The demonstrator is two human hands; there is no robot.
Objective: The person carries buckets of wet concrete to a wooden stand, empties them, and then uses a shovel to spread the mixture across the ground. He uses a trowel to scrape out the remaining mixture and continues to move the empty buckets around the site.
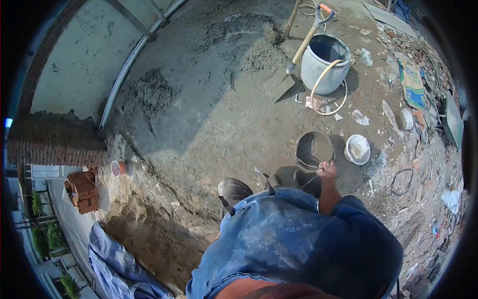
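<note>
My right hand (326, 169) is closed at the near edge of a round, dark-rimmed bucket (315, 149) with grey, wet-looking material inside. A thin line, possibly the bucket's wire handle, runs from the fingers down to the left. Exactly which part of the bucket the fingers grip is hard to see. Just right of it stands a small white bucket (357, 149) with pale residue inside. My left hand is out of view, hidden beyond my blue shirt (269, 234). Wet grey mortar (209, 74) covers the ground ahead.
A shovel (301, 49) with an orange-topped handle stands beside a large whitish drum (324, 65) with a hose (313, 94). Rubble and a printed sack (412, 84) lie right. Left are a wall (74, 55), stacked bricks (82, 192), a small reddish pot (118, 168) and blue tarp (117, 264).
</note>
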